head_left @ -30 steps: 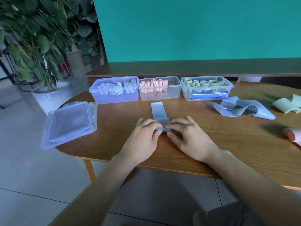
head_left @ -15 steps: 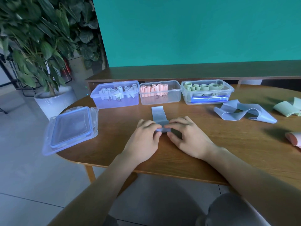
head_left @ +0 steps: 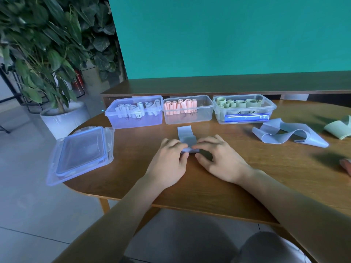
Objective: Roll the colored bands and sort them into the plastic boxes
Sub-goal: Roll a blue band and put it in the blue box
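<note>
A blue band (head_left: 185,135) lies flat on the wooden table (head_left: 266,168), its near end rolled up. My left hand (head_left: 169,160) and my right hand (head_left: 220,158) both pinch that roll with their fingertips. Behind it stand three plastic boxes: a blue-tinted box (head_left: 133,121) with blue rolls, a clear box (head_left: 188,118) with pink rolls, and a clear box (head_left: 245,116) with green rolls. A loose blue band (head_left: 288,134) lies to the right.
A stack of box lids (head_left: 80,152) sits at the table's left edge. A loose green band (head_left: 340,130) and a pink band (head_left: 346,166) lie at the far right. A potted plant (head_left: 62,118) stands on the floor to the left.
The flat part of the blue band has grown shorter as the roll under my fingertips took it up. The camera has tilted slightly; both hands stay in place.
</note>
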A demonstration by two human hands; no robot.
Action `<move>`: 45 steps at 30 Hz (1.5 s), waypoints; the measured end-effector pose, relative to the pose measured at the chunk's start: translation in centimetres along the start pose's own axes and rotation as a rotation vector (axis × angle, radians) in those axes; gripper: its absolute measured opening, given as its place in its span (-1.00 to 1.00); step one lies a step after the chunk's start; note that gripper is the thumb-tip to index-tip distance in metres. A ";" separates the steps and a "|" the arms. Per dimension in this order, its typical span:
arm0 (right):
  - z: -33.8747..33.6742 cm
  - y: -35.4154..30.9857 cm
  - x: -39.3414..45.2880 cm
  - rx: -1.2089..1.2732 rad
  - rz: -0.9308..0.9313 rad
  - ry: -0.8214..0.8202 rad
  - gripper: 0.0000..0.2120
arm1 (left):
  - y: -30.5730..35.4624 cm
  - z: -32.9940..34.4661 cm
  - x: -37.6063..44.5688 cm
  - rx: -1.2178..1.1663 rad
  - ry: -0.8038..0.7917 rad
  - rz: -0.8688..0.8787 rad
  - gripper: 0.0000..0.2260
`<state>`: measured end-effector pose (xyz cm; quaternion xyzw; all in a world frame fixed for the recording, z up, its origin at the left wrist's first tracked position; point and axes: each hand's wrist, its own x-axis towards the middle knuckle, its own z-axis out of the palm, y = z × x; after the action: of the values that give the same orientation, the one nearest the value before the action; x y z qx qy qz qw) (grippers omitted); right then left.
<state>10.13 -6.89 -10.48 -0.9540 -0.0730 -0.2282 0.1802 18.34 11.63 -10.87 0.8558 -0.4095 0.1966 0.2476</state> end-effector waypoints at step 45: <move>1.3 3.2 5.0 -0.012 0.081 -0.079 -0.59 | -1.9 1.7 4.2 0.049 -0.019 -0.059 -0.67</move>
<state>15.83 -9.06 -10.23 -0.9655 -0.0398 -0.1833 0.1806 22.58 9.12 -10.45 0.8752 -0.3815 0.1909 0.2281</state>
